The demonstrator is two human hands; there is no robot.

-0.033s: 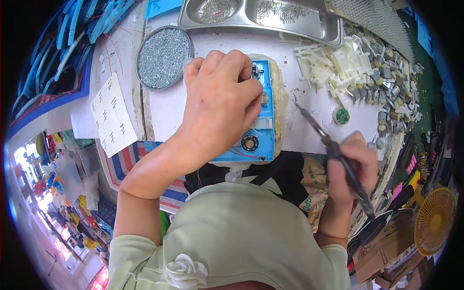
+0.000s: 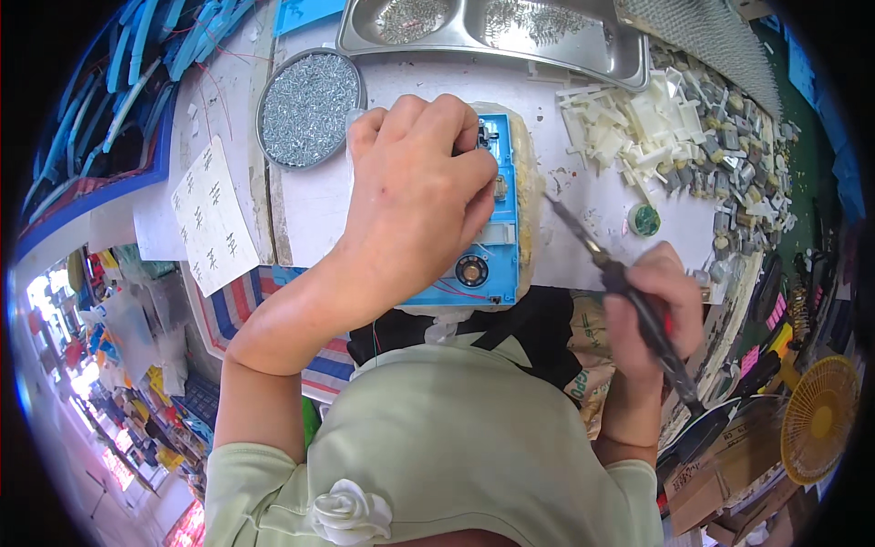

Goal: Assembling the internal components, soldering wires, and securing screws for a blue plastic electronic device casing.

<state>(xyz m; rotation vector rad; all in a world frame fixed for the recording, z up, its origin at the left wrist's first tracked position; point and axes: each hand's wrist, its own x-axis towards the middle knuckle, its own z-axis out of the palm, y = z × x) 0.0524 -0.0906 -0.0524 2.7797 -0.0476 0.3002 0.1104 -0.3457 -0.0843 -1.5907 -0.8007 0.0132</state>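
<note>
A blue plastic casing point(image 2: 492, 264) lies open on a pale pad point(image 2: 527, 164) at the table's front edge; a small round speaker and thin red wires show at its near end. My left hand point(image 2: 415, 196) covers most of it, fingers curled over its top edge and pressing it down. My right hand point(image 2: 652, 314) is closed around a dark, pen-like tool point(image 2: 583, 242). The tool's thin tip points up and left and ends just to the right of the casing, not touching it.
A round tin of small screws point(image 2: 308, 108) stands at the left and a steel tray point(image 2: 492, 32) behind. White plastic parts point(image 2: 629, 128), grey parts point(image 2: 738, 164) and a small green disc point(image 2: 645, 220) lie to the right. A handwritten sheet point(image 2: 211, 214) lies left; a yellow fan point(image 2: 820, 419) sits low right.
</note>
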